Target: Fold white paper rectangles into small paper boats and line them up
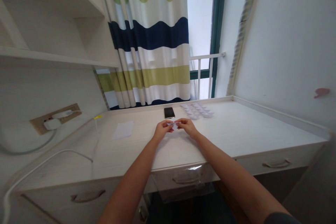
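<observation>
Left hand (162, 130) and right hand (188, 127), fingers bent, each pinching one side of a small folded paper (173, 124), white, which lies between them over the bench (236, 131); whether it touches the surface cannot be told. Containers: a left drawer (65, 189), a middle drawer (175, 175) and a right drawer (301, 159) in the bench front, contents hidden; clear plastic film (193, 187) covers part of the middle one. Beyond the hands: a dark phone (169, 112) and, right of it, grouped pointed white papers (198, 110). Well left of the left hand: flat white paper (124, 130).
</observation>
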`<state>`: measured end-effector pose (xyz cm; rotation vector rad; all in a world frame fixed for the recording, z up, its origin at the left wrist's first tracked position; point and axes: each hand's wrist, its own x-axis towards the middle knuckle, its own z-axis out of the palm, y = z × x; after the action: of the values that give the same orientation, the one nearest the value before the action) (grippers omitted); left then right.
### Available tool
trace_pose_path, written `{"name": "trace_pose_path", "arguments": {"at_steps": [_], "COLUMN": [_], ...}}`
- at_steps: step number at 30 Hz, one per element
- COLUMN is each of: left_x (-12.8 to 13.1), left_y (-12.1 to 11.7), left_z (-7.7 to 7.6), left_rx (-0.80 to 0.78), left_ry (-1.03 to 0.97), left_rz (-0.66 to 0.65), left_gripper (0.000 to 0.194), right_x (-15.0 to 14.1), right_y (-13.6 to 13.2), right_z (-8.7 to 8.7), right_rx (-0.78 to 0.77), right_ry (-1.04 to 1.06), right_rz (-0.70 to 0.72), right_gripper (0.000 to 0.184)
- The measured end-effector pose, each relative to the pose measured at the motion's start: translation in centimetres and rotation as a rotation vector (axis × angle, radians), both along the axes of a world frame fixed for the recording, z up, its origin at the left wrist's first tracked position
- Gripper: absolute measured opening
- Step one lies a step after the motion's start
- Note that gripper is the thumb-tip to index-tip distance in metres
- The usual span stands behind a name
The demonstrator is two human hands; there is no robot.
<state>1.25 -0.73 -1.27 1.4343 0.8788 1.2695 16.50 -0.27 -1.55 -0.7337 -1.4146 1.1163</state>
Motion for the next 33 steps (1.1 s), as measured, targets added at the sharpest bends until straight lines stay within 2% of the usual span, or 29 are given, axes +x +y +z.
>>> {"name": "trace_pose_path", "arguments": {"at_steps": [8,20,26,33], "left_x": [0.11,-0.13,-0.28,-0.42], "left_y": [-0.23,0.21,-0.12,-0.3], "left_z": [0.22,0.02,0.24,0.43], "left_rx": [0.004,-0.009,-0.053,-0.097], "left_ry": [0.021,0.008,-0.048,-0.146], "left_rz": [0.045,0.066,0.012,-0.077], "left_gripper": [0.033,0.024,0.027,0.025], "right_x": [0.05,0.08,0.16,0.09], "right_y": [0.19,0.22,0.37,-0.11], "right_z": [-0.05,-0.09,-0.38,0.06], "right_rx": [0.012,0.032,0.007,-0.071], "right_ry": [-0.102,-0.123,-0.044,0.055], "right_rz": [-0.001,0.015,0.062,0.09], "right_gripper": [0.023,0.021,0.021,0.016]}}
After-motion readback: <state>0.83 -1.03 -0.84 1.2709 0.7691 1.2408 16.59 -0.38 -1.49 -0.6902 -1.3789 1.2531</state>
